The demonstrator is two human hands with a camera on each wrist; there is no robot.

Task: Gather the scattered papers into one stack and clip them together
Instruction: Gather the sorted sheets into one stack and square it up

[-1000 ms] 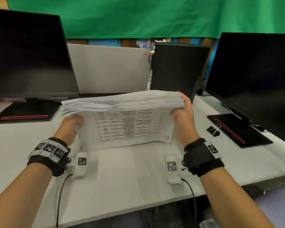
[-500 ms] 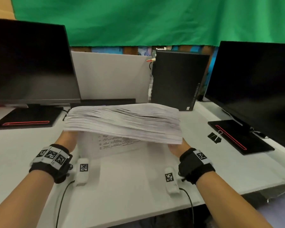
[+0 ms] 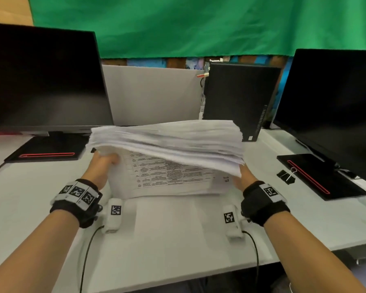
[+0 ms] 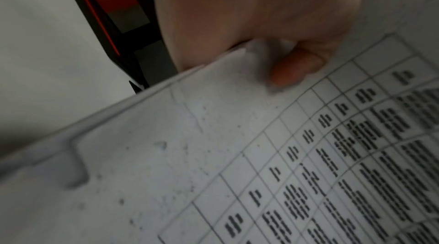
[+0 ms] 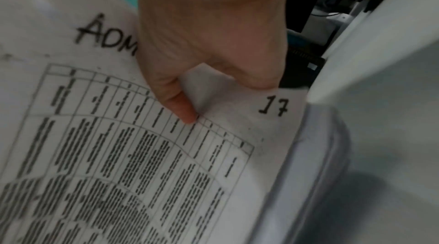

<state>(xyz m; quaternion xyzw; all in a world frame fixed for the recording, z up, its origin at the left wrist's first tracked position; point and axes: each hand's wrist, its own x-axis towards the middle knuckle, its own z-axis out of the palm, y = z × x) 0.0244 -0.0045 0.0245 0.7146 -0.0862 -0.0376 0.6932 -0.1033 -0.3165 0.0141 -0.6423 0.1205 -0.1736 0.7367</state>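
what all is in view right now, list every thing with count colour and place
paper stack: one, white, printed tables, held on edge at desk centre
binder clip: one, black, on desk right of stack
monitors: two, black, far left and far right
computer case: one, black, behind stack
divider panel: one, grey, behind the stack
cloth: one, green, backdrop
desk: one, white
left hand: grips stack's left end
right hand: grips stack's right end

left monitor (image 3: 42,81) | right monitor (image 3: 334,106) | computer tower (image 3: 239,98) | green cloth (image 3: 199,24)
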